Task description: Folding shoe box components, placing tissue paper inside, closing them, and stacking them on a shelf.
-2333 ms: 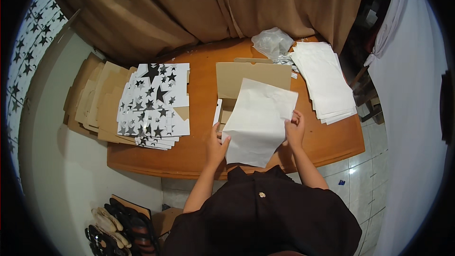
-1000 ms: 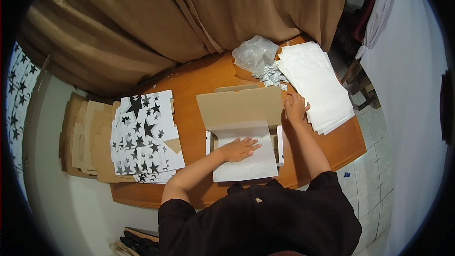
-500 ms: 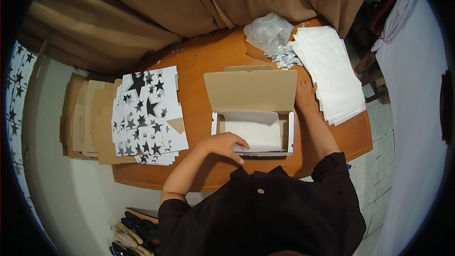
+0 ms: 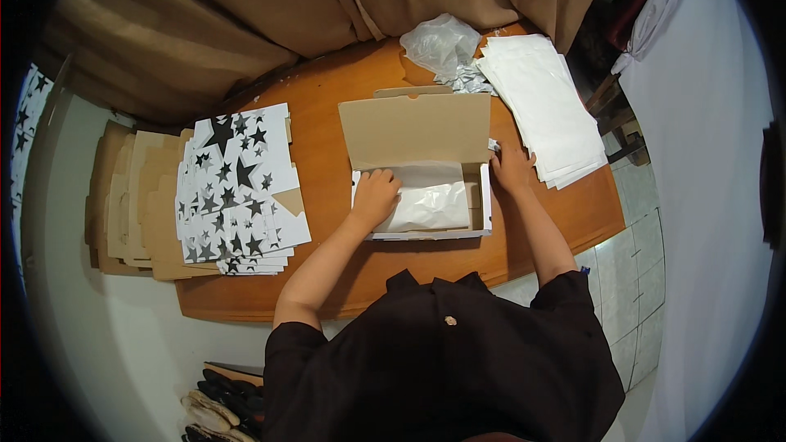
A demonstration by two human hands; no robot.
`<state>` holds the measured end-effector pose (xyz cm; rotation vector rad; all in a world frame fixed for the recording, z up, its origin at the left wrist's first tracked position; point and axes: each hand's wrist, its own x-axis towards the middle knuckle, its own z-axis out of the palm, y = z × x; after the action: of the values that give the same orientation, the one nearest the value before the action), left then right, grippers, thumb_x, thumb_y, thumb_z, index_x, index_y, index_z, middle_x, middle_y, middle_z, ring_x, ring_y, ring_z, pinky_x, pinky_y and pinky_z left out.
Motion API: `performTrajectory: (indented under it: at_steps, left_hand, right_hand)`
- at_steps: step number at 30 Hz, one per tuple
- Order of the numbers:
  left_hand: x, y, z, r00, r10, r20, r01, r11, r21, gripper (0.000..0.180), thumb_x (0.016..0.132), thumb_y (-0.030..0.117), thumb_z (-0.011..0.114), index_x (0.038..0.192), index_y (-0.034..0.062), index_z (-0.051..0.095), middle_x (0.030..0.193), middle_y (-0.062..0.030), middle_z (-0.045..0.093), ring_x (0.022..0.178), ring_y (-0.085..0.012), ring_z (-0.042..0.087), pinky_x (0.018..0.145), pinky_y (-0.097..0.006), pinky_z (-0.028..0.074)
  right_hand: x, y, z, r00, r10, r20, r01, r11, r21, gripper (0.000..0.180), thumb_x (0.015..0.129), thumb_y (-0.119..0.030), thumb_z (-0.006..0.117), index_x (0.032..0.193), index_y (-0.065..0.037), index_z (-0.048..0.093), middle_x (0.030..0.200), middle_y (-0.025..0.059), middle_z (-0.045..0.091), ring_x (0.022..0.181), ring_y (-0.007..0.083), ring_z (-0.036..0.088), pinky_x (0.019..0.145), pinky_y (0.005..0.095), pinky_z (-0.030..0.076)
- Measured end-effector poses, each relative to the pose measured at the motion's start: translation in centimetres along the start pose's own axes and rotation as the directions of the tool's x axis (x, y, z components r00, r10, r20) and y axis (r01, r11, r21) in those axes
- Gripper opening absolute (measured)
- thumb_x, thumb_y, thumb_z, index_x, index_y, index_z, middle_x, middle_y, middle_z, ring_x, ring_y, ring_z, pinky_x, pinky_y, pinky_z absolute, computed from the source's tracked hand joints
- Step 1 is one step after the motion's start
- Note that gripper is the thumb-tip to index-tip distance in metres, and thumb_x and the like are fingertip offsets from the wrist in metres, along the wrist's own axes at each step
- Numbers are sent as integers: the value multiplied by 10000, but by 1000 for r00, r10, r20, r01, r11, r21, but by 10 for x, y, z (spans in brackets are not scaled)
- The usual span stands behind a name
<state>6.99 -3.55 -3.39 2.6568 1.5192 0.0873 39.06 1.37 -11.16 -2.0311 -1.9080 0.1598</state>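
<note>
An open cardboard box [image 4: 429,236], white outside and brown inside, stands in front of me with its lid [image 4: 415,133] raised at the back. White paper [image 4: 426,201] lines its inside, leaving a brown strip bare at the right. My left hand [image 4: 377,196] grips the box's left wall, fingers curled over it onto the paper. At the back right corner, my right hand [image 4: 513,170] is beside the lid and wall. A small silvery-white packet [image 4: 494,146] shows at its fingertips, which seem pinched on it.
Flat boxes with black stars [image 4: 237,188] are stacked at the left, beside brown cardboard sheets [image 4: 155,205]. White paper sheets [image 4: 544,106] lie at the far right. A clear plastic bag [image 4: 442,42] and silvery packets [image 4: 468,79] sit at the back, before a brown curtain [image 4: 237,16].
My left hand has moved from the box's front edge to its left wall. My right hand has drawn nearer the box, and a small packet now shows at its fingers. The view has shifted slightly.
</note>
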Motion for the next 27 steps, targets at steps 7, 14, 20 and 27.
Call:
performTrajectory:
  at_steps: [7,14,20,27]
  left_hand:
    - [9,20,-12,869,-44,-494,104,990,95,619,647,210,760,1194,162,475,1166,-106,472,1095,-267,455,885,-469,303]
    - [7,6,13,921,18,-388,-28,999,-18,360,703,144,699,1040,173,576,939,-1,562,947,-174,532,880,-507,309]
    - [-5,10,17,888,288,-360,-317,948,-23,102,725,94,609,802,153,643,734,8,556,777,-167,547,848,-415,367]
    - [-5,-6,19,929,337,154,-295,925,-239,241,734,266,693,957,177,676,945,-22,633,945,-193,569,859,-369,364]
  right_hand:
    - [4,1,21,993,113,-14,-114,985,-128,365,813,-301,592,1136,-136,554,1054,77,571,1029,276,526,917,627,267]
    - [13,-3,14,964,265,12,-264,963,-56,330,773,-273,635,1078,-164,570,1050,61,556,1045,253,517,917,612,273]
    - [8,-4,7,934,358,26,-344,872,347,171,762,-243,658,862,-110,618,881,33,636,894,232,582,919,559,262]
    - [-34,-88,-80,905,39,-425,202,838,507,118,755,-160,642,858,-106,621,869,6,636,869,196,569,961,463,206]
